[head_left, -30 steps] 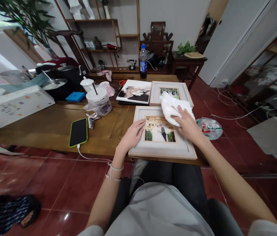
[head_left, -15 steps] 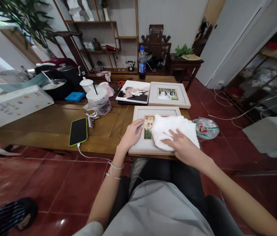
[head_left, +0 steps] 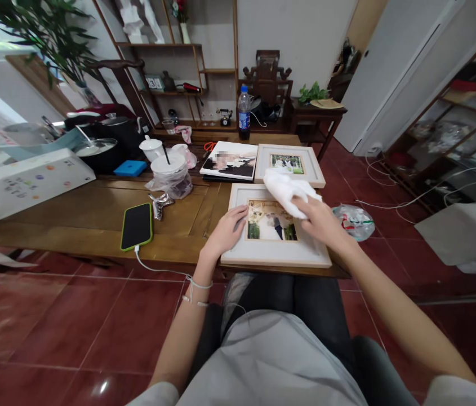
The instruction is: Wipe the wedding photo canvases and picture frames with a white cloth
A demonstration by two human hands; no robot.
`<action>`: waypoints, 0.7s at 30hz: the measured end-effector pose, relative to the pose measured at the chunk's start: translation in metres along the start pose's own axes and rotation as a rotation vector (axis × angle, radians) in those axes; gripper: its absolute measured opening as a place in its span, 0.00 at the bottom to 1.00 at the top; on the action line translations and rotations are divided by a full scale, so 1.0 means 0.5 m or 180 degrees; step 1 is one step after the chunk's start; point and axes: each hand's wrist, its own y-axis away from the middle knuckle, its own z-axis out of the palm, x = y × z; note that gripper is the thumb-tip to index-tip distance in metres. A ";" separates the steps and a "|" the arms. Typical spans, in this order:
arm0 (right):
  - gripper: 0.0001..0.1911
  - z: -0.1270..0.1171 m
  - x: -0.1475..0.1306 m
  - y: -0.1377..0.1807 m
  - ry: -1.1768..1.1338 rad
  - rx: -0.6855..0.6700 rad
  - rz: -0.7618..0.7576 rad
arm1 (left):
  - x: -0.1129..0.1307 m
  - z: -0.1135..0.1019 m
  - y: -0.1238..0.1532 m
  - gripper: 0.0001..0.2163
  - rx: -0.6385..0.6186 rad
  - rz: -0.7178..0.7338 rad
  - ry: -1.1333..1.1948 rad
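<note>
A picture frame (head_left: 238,248) with a pale wooden edge and a photo in its middle lies flat at the table's front edge. My left hand (head_left: 228,228) rests on its left side, fingers stretched out and holding nothing. In my right hand (head_left: 319,219) is a bunched white towel (head_left: 288,192), gripped at its near end. The towel lies over the frame's upper right part and reaches to the second picture frame (head_left: 316,169) behind. Part of the near frame's top edge is hidden under the towel.
Left of the frames are a photo album (head_left: 229,160), a bagged cup (head_left: 169,169), a blue box (head_left: 130,168) and a phone (head_left: 137,226) on a cable. A bottle (head_left: 244,113) stands behind. A bag-lined bin (head_left: 354,221) is right of the table.
My right hand has moved the towel away from me, uncovering the photo and the frame's lower right corner. The towel is now bunched instead of spread. My left hand stays in place.
</note>
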 end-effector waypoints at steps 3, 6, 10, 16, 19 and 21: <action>0.32 0.024 0.026 -0.066 0.0408 0.0280 -0.0041 | -0.001 0.000 0.000 0.16 -0.0027 -0.0002 0.0003; 0.33 0.056 0.033 -0.104 0.0662 0.0011 -0.0133 | 0.000 0.000 0.000 0.16 -0.0046 -0.0009 0.0019; 0.35 0.082 0.015 -0.095 0.0731 -0.0406 -0.0221 | -0.001 0.000 -0.001 0.16 -0.0042 -0.0009 0.0040; 0.34 0.046 -0.031 0.004 0.0434 -0.0768 -0.0552 | 0.002 -0.001 -0.001 0.16 0.0007 -0.0041 0.0049; 0.35 0.015 -0.058 0.059 0.0108 -0.1045 -0.0665 | 0.007 -0.003 -0.002 0.16 -0.0006 -0.0048 0.0047; 0.37 -0.007 -0.082 0.090 -0.0042 -0.1148 -0.0665 | 0.010 -0.004 -0.002 0.16 -0.0024 -0.0051 0.0047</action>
